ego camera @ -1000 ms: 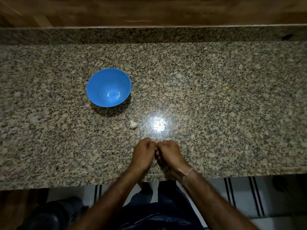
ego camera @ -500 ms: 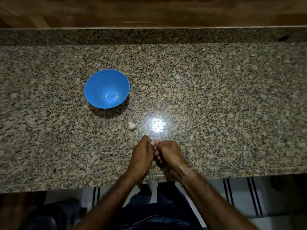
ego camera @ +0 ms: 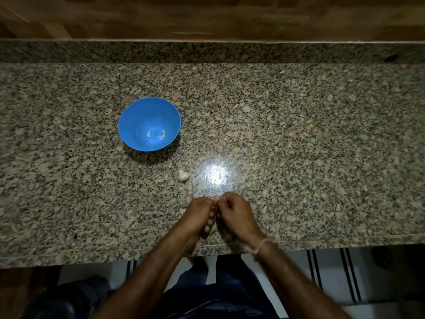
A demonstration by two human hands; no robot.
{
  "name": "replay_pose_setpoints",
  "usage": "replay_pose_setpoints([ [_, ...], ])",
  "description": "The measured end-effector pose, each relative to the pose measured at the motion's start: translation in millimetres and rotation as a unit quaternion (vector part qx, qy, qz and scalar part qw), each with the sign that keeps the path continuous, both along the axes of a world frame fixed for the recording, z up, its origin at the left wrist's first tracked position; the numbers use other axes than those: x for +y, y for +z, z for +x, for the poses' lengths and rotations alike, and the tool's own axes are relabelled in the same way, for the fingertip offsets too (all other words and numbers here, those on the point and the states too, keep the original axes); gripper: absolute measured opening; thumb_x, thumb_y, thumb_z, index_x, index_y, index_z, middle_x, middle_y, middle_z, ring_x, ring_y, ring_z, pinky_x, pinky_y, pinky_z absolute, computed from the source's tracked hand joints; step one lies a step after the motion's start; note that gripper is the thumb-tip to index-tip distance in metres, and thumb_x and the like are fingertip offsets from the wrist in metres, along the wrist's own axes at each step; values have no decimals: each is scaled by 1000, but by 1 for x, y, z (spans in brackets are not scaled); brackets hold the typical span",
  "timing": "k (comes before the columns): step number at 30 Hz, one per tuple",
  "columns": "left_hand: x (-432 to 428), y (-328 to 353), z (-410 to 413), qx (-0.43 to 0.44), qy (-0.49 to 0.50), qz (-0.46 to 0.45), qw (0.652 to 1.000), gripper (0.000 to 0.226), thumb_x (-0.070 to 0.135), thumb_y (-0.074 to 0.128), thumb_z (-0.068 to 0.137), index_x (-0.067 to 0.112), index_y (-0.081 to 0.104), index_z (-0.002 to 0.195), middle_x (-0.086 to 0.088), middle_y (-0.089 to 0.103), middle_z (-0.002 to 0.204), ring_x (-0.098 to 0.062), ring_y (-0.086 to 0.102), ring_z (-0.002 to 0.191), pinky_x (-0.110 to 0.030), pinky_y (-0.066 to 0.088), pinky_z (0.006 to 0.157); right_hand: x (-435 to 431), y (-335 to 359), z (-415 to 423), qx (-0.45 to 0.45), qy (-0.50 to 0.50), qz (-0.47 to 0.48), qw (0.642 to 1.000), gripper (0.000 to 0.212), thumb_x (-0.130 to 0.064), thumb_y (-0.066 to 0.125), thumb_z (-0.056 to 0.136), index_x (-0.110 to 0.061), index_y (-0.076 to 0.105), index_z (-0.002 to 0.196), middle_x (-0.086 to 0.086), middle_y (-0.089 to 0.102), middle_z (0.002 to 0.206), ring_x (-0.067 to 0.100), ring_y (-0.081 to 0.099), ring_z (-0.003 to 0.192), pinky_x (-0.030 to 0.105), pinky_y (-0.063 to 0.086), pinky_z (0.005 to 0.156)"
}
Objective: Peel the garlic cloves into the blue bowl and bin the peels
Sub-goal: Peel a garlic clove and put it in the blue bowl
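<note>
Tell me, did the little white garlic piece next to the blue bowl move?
No. The small white garlic piece sits just as far from the round blue plastic bowl on the speckled granite counter as before.

Both forearms reach forward, left hand (ego camera: 198, 215) and right hand (ego camera: 235, 211) touching, fingers curled, fingertips together.

The speckled granite desk (ego camera: 322, 134) has a raised granite upstand (ego camera: 207, 51) along its far edge, with wooden panelling (ego camera: 207, 17) above. A bright light reflection (ego camera: 216, 174) lies on the desk. A white floor with dark stripes (ego camera: 331, 277) shows below
</note>
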State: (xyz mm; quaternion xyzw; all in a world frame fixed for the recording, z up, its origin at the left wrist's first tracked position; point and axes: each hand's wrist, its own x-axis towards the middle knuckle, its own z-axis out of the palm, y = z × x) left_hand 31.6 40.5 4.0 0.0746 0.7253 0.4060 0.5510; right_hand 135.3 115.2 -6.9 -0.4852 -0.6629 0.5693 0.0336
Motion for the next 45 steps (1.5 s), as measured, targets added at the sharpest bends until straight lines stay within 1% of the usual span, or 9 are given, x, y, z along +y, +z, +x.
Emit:
replay_pose_setpoints([
  [2, 1, 0, -2, -60, 17, -20, 998, 41, 23, 39, 107, 18, 45, 67, 3, 39, 50, -11, 29, 41, -24, 23, 48, -2, -4, 2, -21, 51, 134, 989, 32, -22, 57, 106, -16, 56, 74, -3, 58, 64, 8, 49, 58, 34, 42, 56],
  [7, -6, -1, 1, 216, -121, 20, 969, 30, 21, 41, 108, 14, 56, 83, 1, 58, 64, -17, 50, 55, -32, 36, 52, 3, 6, -4, 35, -116, -214, 969, 38, -22, 59, 106, -12, 64, 70, 2, 59, 58, 11, 49, 47, 23, 39, 46],
  [10, -10, -4, 0, 358, -199, 11, 912, 24, 25, 42, 109, 16, 51, 88, -1, 57, 71, -20, 54, 64, -37, 39, 58, 1, 9, -4, 1, -99, -171, 980, 40, -24, 60, 104, -15, 63, 65, 1, 59, 57, 13, 50, 48, 27, 40, 50],
  [13, -9, -7, -2, 292, -151, -10, 944, 34, 23, 44, 106, 19, 46, 73, 0, 53, 66, -20, 50, 64, -35, 34, 57, 3, 5, -1, -87, -8, 73, 993, 40, -27, 58, 102, -18, 57, 63, -1, 60, 59, 14, 52, 55, 32, 43, 56],
  [23, -10, -5, -3, 287, -59, 114, 949, 17, 22, 63, 99, 26, 59, 82, 3, 69, 72, -11, 67, 69, -32, 56, 64, 8, 13, -4, 2, -53, -103, 993, 40, -26, 60, 103, -15, 65, 66, 0, 63, 57, 12, 54, 51, 25, 43, 54],
  [28, -11, -4, -3, 305, -95, 110, 941, 26, 27, 57, 102, 22, 52, 77, -2, 55, 65, -5, 44, 56, -24, 33, 52, 2, 5, -3, -57, 65, 189, 978, 41, -29, 50, 108, -22, 46, 68, -5, 48, 58, 11, 40, 53, 32, 29, 52],
  [34, -3, 6, 0, 376, -112, 167, 905, 25, 5, 56, 98, 21, 49, 80, 5, 52, 72, -14, 51, 67, -29, 38, 57, 6, 16, -6, 14, -98, -171, 980, 39, -14, 52, 104, -17, 55, 65, -1, 46, 55, 12, 36, 49, 27, 29, 49],
  [39, -1, -9, 0, 157, 26, 56, 986, 23, 18, 66, 98, 13, 64, 76, -7, 65, 66, -21, 55, 59, -39, 47, 59, 2, 6, -3, -61, 47, 200, 977, 34, -23, 50, 108, -19, 47, 74, -8, 43, 58, 12, 37, 52, 31, 24, 50],
  [45, -5, 7, 4, 406, -97, 114, 901, 23, 12, 60, 97, 20, 52, 77, 6, 56, 67, -13, 53, 63, -27, 39, 55, 3, -2, -4, 1, -53, 32, 998, 38, -23, 55, 105, -21, 50, 67, -6, 51, 63, 11, 44, 60, 32, 36, 59],
])
